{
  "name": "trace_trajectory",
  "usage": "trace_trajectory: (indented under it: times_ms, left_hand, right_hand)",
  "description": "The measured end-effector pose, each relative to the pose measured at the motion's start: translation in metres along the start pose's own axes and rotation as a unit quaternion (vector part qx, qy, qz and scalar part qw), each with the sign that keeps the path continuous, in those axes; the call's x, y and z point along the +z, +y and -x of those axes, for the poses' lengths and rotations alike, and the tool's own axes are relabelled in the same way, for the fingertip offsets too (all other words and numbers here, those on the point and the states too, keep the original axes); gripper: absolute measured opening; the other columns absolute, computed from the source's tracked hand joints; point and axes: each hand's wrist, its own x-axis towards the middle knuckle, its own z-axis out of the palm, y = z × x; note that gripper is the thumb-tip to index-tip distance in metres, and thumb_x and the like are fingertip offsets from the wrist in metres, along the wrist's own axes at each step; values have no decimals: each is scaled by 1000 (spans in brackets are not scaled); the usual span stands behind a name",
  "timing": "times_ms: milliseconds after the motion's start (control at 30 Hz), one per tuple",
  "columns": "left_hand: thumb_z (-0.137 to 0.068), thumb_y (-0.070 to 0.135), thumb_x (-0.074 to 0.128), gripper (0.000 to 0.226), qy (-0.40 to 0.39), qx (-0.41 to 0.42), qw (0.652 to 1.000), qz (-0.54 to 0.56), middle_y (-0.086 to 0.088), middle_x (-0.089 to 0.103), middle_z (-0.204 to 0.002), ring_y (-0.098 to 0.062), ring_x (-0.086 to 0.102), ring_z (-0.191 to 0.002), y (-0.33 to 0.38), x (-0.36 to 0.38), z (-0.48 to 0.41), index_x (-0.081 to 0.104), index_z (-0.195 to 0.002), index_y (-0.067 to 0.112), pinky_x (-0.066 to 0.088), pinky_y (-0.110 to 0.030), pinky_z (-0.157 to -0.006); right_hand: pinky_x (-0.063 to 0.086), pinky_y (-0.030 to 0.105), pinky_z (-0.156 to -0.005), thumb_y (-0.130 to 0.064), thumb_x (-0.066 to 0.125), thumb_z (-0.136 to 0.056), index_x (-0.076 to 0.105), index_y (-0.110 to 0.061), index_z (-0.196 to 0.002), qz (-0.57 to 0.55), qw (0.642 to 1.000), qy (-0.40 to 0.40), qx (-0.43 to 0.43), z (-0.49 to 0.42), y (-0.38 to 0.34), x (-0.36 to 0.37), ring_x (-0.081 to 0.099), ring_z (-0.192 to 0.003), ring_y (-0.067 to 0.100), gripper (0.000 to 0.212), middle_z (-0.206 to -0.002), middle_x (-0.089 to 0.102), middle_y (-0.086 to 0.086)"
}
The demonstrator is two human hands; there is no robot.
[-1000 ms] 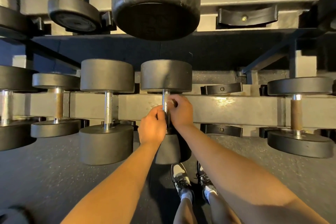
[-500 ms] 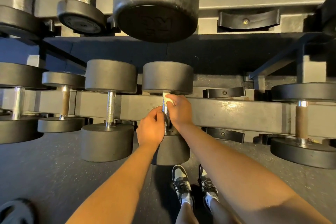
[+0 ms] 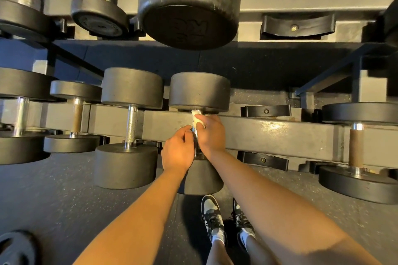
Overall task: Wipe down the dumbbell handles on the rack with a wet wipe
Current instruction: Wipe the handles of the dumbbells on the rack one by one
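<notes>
Handle [image 3: 195, 135], gripped by left hand [image 3: 177, 149], right hand [image 3: 212, 133] pinching wipe [image 3: 196, 116] round its far end; best wiped full-length, rotating.

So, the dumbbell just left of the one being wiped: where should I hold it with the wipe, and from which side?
Grip the knurled chrome handle at its middle, between its far head and near head. Come from above: the heads close both ends and the rack beam seems to pass beneath, so only top and flanks are free.

Around dumbbell handle [image 3: 195, 135]: left hand [image 3: 177, 153], right hand [image 3: 212, 133], wet wipe [image 3: 196, 119].
</notes>
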Motion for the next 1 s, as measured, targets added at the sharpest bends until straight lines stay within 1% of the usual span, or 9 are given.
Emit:
trace_trajectory:
  times_ms: [200,300,433,600,667,767,833,900,1000]
  left_hand:
    - [-106,37,41,36,-4,-6,1000,18,2,72,-114,-19,66,-103,0,-1,0,64,-133,32,54,-35,-89]
    - [-106,36,42,35,1,-3,1000,23,2,71,-118,-14,63,-102,-2,0,-2,64,-133,30,49,-28,-86]
    - [-106,38,41,35,0,-1,1000,24,5,71,-116,-11,60,-98,-4,1,-5,65,-131,32,48,-28,-82]
    - [-107,33,41,31,16,-4,1000,-9,8,67,-101,-13,58,-88,-3,0,2,66,-125,30,42,-28,-73]
    - [-106,29,42,31,13,0,1000,-15,7,70,-97,-15,63,-87,-8,0,8,69,-121,28,46,-30,-72]
    - [-105,24,42,34,-8,39,999,-20,-1,75,-106,-22,65,-101,-23,0,17,70,-125,23,51,-37,-92]
    - [-105,23,41,37,-19,51,998,-22,-2,70,-123,-22,55,-120,-29,-2,20,66,-132,22,42,-37,-105]
    - [-106,23,40,38,-14,51,998,-22,-2,68,-129,-22,51,-124,-30,-3,21,63,-137,23,40,-36,-106]
    - [-106,24,40,38,-2,45,999,-23,-1,68,-129,-23,51,-124,-27,0,22,63,-137,24,43,-38,-104]
  right_hand:
    - [39,6,-74,-13,57,-99,71,-15,-119,10,998,-68,-6,20,19,-5,59,-96,16,25,-107,61,5]
    - [41,8,-92,-13,57,-101,62,-15,-134,-44,998,-32,-9,5,10,-9,56,-114,12,34,-125,59,3]
    - [31,-6,-81,-14,53,-102,61,-15,-136,-46,999,-22,2,-7,4,-7,52,-118,9,35,-133,54,2]
    - [38,4,-74,-14,58,-99,69,-17,-125,2,995,-96,24,24,23,-5,57,-97,12,28,-110,57,1]
    - [39,8,-70,-16,58,-98,72,-14,-119,24,991,-131,30,31,28,-9,60,-97,16,25,-106,59,2]
    - [38,2,-69,-14,52,-101,64,-17,-133,17,989,-147,26,24,20,-19,54,-99,10,35,-117,57,2]
    - [35,5,-82,-12,47,-102,59,-19,-138,1,993,-117,22,11,13,-20,54,-109,15,39,-125,54,5]
    - [31,10,-92,-9,46,-102,61,-17,-137,2,994,-106,21,5,10,-17,53,-117,19,39,-129,52,8]
    - [32,11,-88,-11,47,-101,66,-20,-131,8,990,-135,37,18,15,-14,53,-107,15,37,-126,54,6]
